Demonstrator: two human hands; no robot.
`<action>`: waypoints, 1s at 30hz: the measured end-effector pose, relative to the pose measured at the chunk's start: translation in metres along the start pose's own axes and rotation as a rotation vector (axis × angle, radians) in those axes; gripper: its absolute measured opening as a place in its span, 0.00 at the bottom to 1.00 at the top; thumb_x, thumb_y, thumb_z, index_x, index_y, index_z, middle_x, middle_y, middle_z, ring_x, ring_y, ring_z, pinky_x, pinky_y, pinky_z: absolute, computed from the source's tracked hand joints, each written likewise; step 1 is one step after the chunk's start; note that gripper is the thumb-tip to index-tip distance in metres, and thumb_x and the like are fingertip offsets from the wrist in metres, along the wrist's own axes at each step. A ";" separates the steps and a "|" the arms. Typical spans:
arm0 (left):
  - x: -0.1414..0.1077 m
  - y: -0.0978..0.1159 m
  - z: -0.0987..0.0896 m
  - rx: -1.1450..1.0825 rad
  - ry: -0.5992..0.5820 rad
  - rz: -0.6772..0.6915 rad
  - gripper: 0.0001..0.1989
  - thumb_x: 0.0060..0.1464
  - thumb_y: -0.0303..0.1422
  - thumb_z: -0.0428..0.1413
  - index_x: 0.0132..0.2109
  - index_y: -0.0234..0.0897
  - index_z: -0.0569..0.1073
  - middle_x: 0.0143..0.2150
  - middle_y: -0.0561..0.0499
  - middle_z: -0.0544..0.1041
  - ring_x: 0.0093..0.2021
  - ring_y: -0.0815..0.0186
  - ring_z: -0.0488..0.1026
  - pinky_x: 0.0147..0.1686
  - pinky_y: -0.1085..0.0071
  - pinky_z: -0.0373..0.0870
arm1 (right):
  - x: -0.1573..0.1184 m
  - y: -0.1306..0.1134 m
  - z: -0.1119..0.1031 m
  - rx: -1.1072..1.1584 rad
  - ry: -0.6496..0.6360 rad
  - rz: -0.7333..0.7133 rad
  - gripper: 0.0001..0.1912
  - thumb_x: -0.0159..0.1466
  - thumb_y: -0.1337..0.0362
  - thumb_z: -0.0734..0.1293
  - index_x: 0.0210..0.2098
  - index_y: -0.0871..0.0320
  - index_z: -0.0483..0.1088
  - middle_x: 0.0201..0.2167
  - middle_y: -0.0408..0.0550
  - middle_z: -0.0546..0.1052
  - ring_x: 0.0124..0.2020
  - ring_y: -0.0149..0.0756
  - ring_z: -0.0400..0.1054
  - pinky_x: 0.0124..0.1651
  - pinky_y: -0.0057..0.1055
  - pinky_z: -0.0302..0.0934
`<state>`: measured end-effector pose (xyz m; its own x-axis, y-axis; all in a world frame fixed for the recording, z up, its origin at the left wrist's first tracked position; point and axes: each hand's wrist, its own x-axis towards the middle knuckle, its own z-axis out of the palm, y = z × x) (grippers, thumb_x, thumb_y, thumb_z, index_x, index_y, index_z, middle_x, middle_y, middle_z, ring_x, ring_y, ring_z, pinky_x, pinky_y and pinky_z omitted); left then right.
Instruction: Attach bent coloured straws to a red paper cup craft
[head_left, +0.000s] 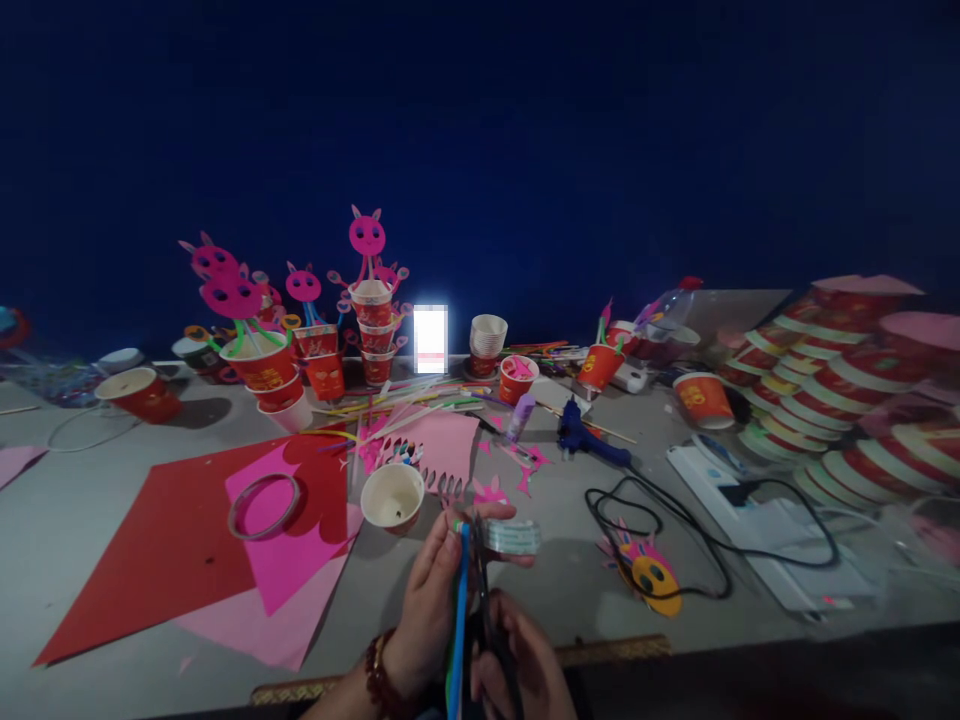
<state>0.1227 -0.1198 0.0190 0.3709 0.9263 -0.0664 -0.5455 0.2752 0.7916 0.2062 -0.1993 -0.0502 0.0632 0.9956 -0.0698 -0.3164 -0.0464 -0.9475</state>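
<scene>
My left hand (426, 610) is closed around a blue pipe cleaner (460, 620) and a green one beside it, with their upper ends at my fingertips. My right hand (529, 655) grips black-handled scissors (481, 580). The scissor blades point up alongside the blue stem, close to the left fingers; whether they touch it is unclear. A clear, printed piece of tape or film (514, 537) lies across the outstretched fingers of the left hand. Just beyond this hand stands an open paper cup (393, 498) with something small and dark inside.
Red card (187, 530) and a tape roll (264, 506) lie at left. A glue gun (589, 435), its looping cable and a power strip (765, 530) are at right. Cups with pink paper figures (367, 237) stand behind; stacked cups (810, 370) lean far right.
</scene>
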 end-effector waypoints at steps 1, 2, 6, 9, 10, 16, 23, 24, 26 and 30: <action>0.000 0.000 0.000 0.003 0.005 0.001 0.19 0.60 0.47 0.57 0.46 0.37 0.79 0.53 0.43 0.80 0.35 0.63 0.79 0.28 0.73 0.74 | -0.001 -0.001 0.000 0.007 0.024 0.006 0.29 0.54 0.34 0.69 0.28 0.53 0.61 0.19 0.35 0.60 0.17 0.26 0.51 0.20 0.23 0.50; 0.001 0.000 0.001 0.008 0.011 0.001 0.18 0.60 0.47 0.57 0.46 0.37 0.79 0.53 0.43 0.80 0.35 0.63 0.79 0.29 0.73 0.75 | -0.002 -0.002 0.000 0.014 0.044 0.012 0.30 0.53 0.34 0.70 0.28 0.53 0.61 0.20 0.35 0.60 0.17 0.26 0.51 0.20 0.23 0.50; 0.001 0.001 0.002 0.032 0.012 0.002 0.19 0.60 0.47 0.57 0.45 0.36 0.79 0.51 0.44 0.81 0.36 0.65 0.79 0.30 0.75 0.75 | -0.006 -0.005 -0.001 0.031 0.075 0.049 0.29 0.53 0.34 0.71 0.29 0.53 0.63 0.19 0.36 0.61 0.18 0.26 0.52 0.21 0.23 0.53; 0.000 -0.002 0.001 0.012 -0.022 -0.017 0.19 0.59 0.48 0.57 0.46 0.38 0.78 0.47 0.46 0.81 0.35 0.66 0.79 0.28 0.76 0.74 | -0.003 -0.008 -0.002 0.028 0.033 0.054 0.30 0.52 0.32 0.69 0.28 0.53 0.65 0.18 0.37 0.64 0.17 0.27 0.51 0.20 0.24 0.54; 0.000 -0.003 0.001 -0.003 -0.039 -0.034 0.19 0.59 0.49 0.57 0.47 0.39 0.78 0.46 0.46 0.81 0.34 0.66 0.79 0.27 0.77 0.74 | -0.001 -0.009 -0.002 0.028 0.017 0.057 0.31 0.52 0.30 0.67 0.27 0.53 0.65 0.18 0.38 0.64 0.16 0.27 0.51 0.19 0.25 0.54; 0.000 -0.008 0.001 -0.029 -0.056 -0.047 0.18 0.59 0.48 0.57 0.47 0.40 0.78 0.47 0.47 0.81 0.34 0.66 0.80 0.28 0.76 0.76 | 0.004 -0.022 0.001 -0.051 0.042 0.014 0.33 0.50 0.27 0.65 0.30 0.52 0.70 0.19 0.41 0.65 0.18 0.32 0.56 0.22 0.30 0.59; -0.001 -0.005 0.001 -0.054 -0.078 -0.049 0.18 0.59 0.48 0.58 0.46 0.41 0.78 0.47 0.48 0.81 0.30 0.68 0.78 0.24 0.76 0.73 | 0.001 -0.013 -0.002 -0.031 0.067 -0.080 0.28 0.54 0.33 0.68 0.30 0.53 0.68 0.22 0.38 0.62 0.20 0.28 0.51 0.24 0.27 0.56; -0.001 -0.005 0.001 -0.059 -0.078 -0.049 0.17 0.59 0.48 0.58 0.46 0.41 0.78 0.47 0.48 0.81 0.31 0.67 0.78 0.25 0.76 0.72 | 0.002 -0.012 -0.003 -0.041 0.057 -0.091 0.28 0.54 0.33 0.68 0.30 0.53 0.68 0.22 0.38 0.62 0.20 0.28 0.51 0.24 0.26 0.55; 0.000 -0.006 0.000 -0.057 -0.073 -0.042 0.16 0.61 0.46 0.57 0.47 0.41 0.78 0.47 0.48 0.80 0.35 0.66 0.78 0.30 0.75 0.74 | 0.005 -0.015 -0.005 -0.090 0.021 -0.089 0.28 0.55 0.34 0.67 0.29 0.53 0.66 0.21 0.38 0.61 0.19 0.29 0.52 0.23 0.26 0.54; -0.001 -0.008 -0.002 -0.045 -0.116 -0.022 0.16 0.64 0.44 0.53 0.48 0.39 0.78 0.49 0.46 0.80 0.43 0.63 0.78 0.43 0.70 0.75 | 0.003 -0.030 -0.008 -0.237 0.024 -0.106 0.26 0.56 0.38 0.69 0.28 0.54 0.64 0.22 0.39 0.63 0.22 0.30 0.56 0.27 0.26 0.57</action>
<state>0.1255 -0.1220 0.0118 0.4662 0.8846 -0.0107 -0.5683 0.3087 0.7627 0.2238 -0.1954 -0.0249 0.1075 0.9938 0.0293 -0.0764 0.0376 -0.9964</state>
